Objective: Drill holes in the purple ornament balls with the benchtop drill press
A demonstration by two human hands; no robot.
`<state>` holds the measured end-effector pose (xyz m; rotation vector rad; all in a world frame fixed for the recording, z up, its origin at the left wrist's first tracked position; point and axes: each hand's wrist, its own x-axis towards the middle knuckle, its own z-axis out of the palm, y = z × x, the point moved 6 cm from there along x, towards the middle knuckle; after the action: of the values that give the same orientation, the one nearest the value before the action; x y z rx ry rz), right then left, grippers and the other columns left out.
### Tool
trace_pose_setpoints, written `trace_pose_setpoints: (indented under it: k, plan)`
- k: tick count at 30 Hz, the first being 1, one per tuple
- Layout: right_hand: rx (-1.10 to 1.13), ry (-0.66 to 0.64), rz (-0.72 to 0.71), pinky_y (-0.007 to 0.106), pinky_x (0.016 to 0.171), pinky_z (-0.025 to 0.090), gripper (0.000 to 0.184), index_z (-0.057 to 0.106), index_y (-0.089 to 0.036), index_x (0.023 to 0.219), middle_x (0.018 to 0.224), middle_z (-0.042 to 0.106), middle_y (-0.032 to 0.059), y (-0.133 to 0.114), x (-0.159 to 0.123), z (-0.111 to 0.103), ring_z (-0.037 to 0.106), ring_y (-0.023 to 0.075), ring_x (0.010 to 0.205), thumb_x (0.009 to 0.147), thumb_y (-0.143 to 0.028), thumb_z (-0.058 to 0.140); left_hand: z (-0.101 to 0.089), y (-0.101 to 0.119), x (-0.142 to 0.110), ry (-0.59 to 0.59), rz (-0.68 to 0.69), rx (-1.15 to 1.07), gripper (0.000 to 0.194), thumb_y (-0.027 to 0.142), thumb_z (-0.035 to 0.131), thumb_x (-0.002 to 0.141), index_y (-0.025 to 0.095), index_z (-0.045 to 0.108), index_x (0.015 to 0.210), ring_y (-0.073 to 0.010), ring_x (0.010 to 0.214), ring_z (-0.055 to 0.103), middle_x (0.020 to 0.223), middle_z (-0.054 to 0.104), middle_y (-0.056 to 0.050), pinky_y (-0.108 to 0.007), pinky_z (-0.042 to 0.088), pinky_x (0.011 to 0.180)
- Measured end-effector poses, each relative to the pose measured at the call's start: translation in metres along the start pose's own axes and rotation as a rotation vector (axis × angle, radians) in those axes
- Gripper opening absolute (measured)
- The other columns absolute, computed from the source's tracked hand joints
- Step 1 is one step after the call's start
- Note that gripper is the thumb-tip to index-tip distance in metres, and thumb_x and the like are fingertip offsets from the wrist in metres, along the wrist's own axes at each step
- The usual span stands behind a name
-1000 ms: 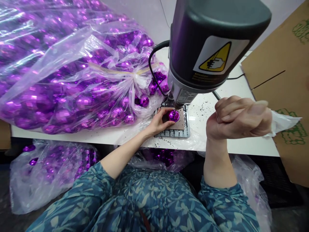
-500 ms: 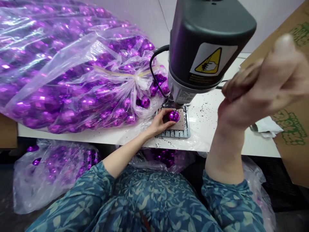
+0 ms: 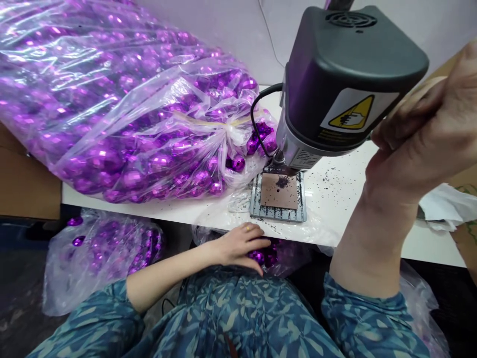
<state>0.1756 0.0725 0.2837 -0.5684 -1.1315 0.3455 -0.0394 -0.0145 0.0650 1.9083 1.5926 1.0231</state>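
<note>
My left hand (image 3: 244,244) is just below the table's front edge, fingers stretched out and thumb apart. Under its fingertips are shiny purple faceted balls (image 3: 258,256) in a clear plastic bag; I see nothing gripped. On the right, my right hand (image 3: 428,122) is raised and curled beside the dark drill press head (image 3: 357,59). Whatever lies within its fingers is hidden. Below the drill, a brown square board (image 3: 278,196) with a small hole and dark shavings lies on the grey slotted base (image 3: 257,211). No ball sits on that board.
A big tied clear bag of purple balls (image 3: 141,124) covers the table's left part. Another bag (image 3: 100,243) hangs low at the left. Dark specks dot the white table (image 3: 331,189). Crumpled white paper (image 3: 447,206) lies near a cardboard box (image 3: 465,169) at right.
My left hand has let go of the purple ball and moved from the board down toward me, over the lower bag. My right hand has risen from its first position, fingers still curled.
</note>
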Motion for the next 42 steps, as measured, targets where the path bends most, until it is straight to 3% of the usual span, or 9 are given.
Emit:
trace_pose_setpoints:
  k: [6,12,15,19,22,26,30,36,42]
  plan:
    - [0.037,0.01,-0.016,0.03,0.051,0.02,0.056,0.041,-0.022,0.053,0.045,0.029,-0.0061,-0.001,-0.002,-0.003,0.034,0.0072,0.041,0.078,-0.065,0.067,-0.028,-0.025,0.073,-0.004,-0.064,0.458,0.034,0.023,0.06,0.102,0.019,0.064,0.136,-0.0323,0.117,0.065,0.129,0.067,-0.017,-0.044,0.053,0.098]
    - [-0.037,-0.039,-0.002,0.025,0.051,0.027,0.048,0.039,-0.019,0.053,0.044,0.032,-0.0073,-0.006,-0.001,-0.003,0.041,0.003,0.041,0.094,-0.034,0.057,-0.02,-0.04,0.119,-0.124,-0.244,0.751,0.034,0.009,0.06,0.096,0.017,0.07,0.128,-0.0372,0.121,0.065,0.134,0.065,-0.021,-0.046,0.054,0.095]
    - [-0.044,-0.041,-0.02,0.026,0.05,0.026,0.049,0.037,-0.019,0.052,0.043,0.032,-0.0073,-0.01,-0.003,-0.003,0.039,0.0008,0.04,0.098,-0.026,0.051,-0.027,-0.036,0.114,0.001,-0.208,0.497,0.04,0.011,0.073,0.09,0.019,0.069,0.128,-0.0355,0.121,0.065,0.13,0.068,-0.017,-0.048,0.052,0.101]
    - [-0.062,-0.024,0.021,0.026,0.052,0.026,0.049,0.036,-0.019,0.051,0.043,0.031,-0.0069,-0.011,-0.005,-0.003,0.039,-0.0003,0.041,0.098,-0.023,0.049,-0.042,-0.026,0.084,0.194,-0.128,-0.325,0.046,0.034,0.079,0.091,0.023,0.065,0.133,-0.0245,0.11,0.069,0.122,0.073,-0.01,-0.04,0.057,0.096]
    - [-0.063,0.001,0.033,0.027,0.052,0.026,0.049,0.033,-0.02,0.051,0.044,0.031,-0.0067,-0.012,-0.005,-0.003,0.038,-0.0006,0.042,0.097,-0.022,0.049,-0.034,-0.023,0.063,0.132,-0.267,-0.92,0.047,0.046,0.078,0.089,0.024,0.064,0.128,-0.0172,0.091,0.072,0.111,0.076,-0.006,-0.031,0.06,0.081]
    - [-0.037,-0.001,0.01,0.026,0.051,0.025,0.053,0.026,-0.019,0.05,0.045,0.031,-0.0062,-0.011,-0.007,-0.003,0.039,-0.0022,0.042,0.097,-0.025,0.049,-0.005,-0.015,0.052,-0.086,-0.508,-1.308,0.037,0.044,0.077,0.088,0.017,0.068,0.111,-0.0179,0.085,0.074,0.102,0.078,-0.008,-0.034,0.064,0.083]
    - [0.005,-0.008,-0.04,0.021,0.048,0.025,0.054,0.031,-0.017,0.05,0.044,0.031,-0.0069,-0.01,-0.008,-0.004,0.039,-0.0026,0.041,0.096,-0.028,0.054,0.013,-0.018,0.05,-0.092,-0.514,-1.301,0.039,0.043,0.083,0.086,0.018,0.068,0.111,-0.0214,0.1,0.076,0.109,0.078,-0.009,-0.04,0.064,0.093]
    - [0.037,-0.006,-0.116,0.019,0.047,0.025,0.062,0.032,-0.015,0.048,0.046,0.037,-0.0072,-0.009,-0.011,-0.006,0.038,-0.0047,0.041,0.087,-0.051,0.065,0.022,-0.023,0.05,-0.113,-0.25,-0.956,0.065,0.039,0.092,0.077,0.022,0.064,0.134,-0.0249,0.12,0.071,0.123,0.076,-0.009,-0.046,0.052,0.115]
    - [0.064,0.016,-0.157,0.019,0.043,0.025,0.05,0.043,-0.015,0.056,0.045,0.036,-0.0083,-0.004,-0.01,-0.007,0.034,-0.0014,0.038,0.088,-0.048,0.063,0.031,-0.034,0.059,-0.155,-0.104,-0.704,0.069,0.048,0.094,0.074,0.02,0.064,0.128,-0.0258,0.113,0.072,0.126,0.074,-0.013,-0.047,0.056,0.107]
